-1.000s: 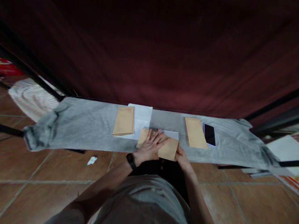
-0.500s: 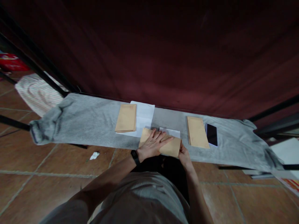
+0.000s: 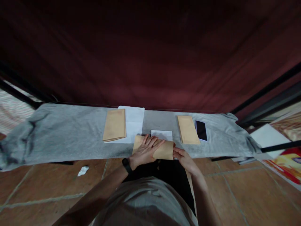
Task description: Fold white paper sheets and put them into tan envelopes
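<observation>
A brown paper envelope (image 3: 166, 151) lies crosswise at the front edge of the grey cloth. My left hand (image 3: 146, 150), with a dark watch on its wrist, rests flat over the envelope's left part, fingers spread. At the envelope's right end, my right hand (image 3: 184, 158) grips the edge, its fingertips partly hidden there. Just behind the envelope is a white paper (image 3: 161, 135), partly covered. To the left, a stack of brown envelopes (image 3: 114, 124) overlaps a white sheet (image 3: 135, 121). More brown envelopes (image 3: 188, 129) lie to the right.
A phone (image 3: 201, 130) lies beside the right-hand envelopes on the grey cloth (image 3: 75, 131). A dark red curtain (image 3: 150, 62) hangs behind. Black metal bars (image 3: 265, 89) stand at both ends. A crumpled white scrap (image 3: 83, 171) is on the tiled floor.
The camera view has shifted and turned a little. My right hand's fingers have straightened somewhat at the envelope's right end. My left hand stays flat on the envelope.
</observation>
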### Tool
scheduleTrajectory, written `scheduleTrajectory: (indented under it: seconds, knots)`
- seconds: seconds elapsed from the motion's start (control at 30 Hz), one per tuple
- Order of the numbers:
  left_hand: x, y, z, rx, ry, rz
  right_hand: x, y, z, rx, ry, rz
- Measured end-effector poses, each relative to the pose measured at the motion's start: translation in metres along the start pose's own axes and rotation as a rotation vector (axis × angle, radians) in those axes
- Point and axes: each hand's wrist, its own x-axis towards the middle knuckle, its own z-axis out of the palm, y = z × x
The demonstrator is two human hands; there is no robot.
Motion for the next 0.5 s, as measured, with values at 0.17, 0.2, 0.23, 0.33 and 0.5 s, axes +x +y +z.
scheduleTrajectory:
  seconds: [0.17,0.2,0.23,0.33,0.5]
  knots:
    - [-0.001,0.008,-0.004,0.042,-0.015,0.043,-0.001,-0.001,-0.008,-0.080,-0.165,0.067]
    - [-0.001,0.009,-0.005,0.052,-0.022,0.051,-0.001,0.001,-0.009,-0.092,-0.182,0.080]
    - [-0.001,0.011,-0.005,0.062,-0.030,0.059,-0.001,0.003,-0.010,-0.097,-0.193,0.088]
    - [-0.002,0.014,-0.007,0.085,-0.051,0.079,-0.002,0.011,-0.008,0.034,-0.175,0.108]
    - [-0.005,0.018,-0.009,0.137,-0.080,0.136,0.000,0.020,0.001,0.059,-0.125,0.054]
